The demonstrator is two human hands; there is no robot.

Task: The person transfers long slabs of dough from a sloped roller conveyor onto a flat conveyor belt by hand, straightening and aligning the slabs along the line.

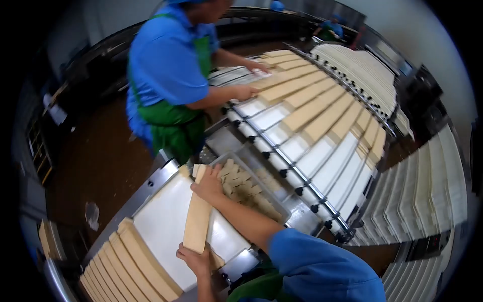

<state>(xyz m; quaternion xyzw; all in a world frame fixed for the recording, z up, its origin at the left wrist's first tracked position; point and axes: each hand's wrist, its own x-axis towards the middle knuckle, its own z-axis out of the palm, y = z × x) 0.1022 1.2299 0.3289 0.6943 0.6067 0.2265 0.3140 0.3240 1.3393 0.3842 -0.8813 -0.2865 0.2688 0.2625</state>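
Observation:
A long, flat beige block (197, 221), like a bundle of thin pale strips, is held slantwise over the white surface (161, 231) of a metal-edged table. My right hand (208, 185) is closed round its far end, beside shorter beige pieces. My left hand (195, 257) grips the near end, thumb along the side. To the left, several similar beige blocks (136, 261) lie side by side in a row. Just beyond my right forearm stands a grey bin (245, 163) with many small beige offcuts (236, 181) in it.
A co-worker (171, 75) in blue with a green apron has both hands on beige blocks (307, 100) on a wide, white-laned conveyor (332, 166). A railing with black knobs (283, 173) runs along its near edge. Curved white racks (412, 191) stand at the right.

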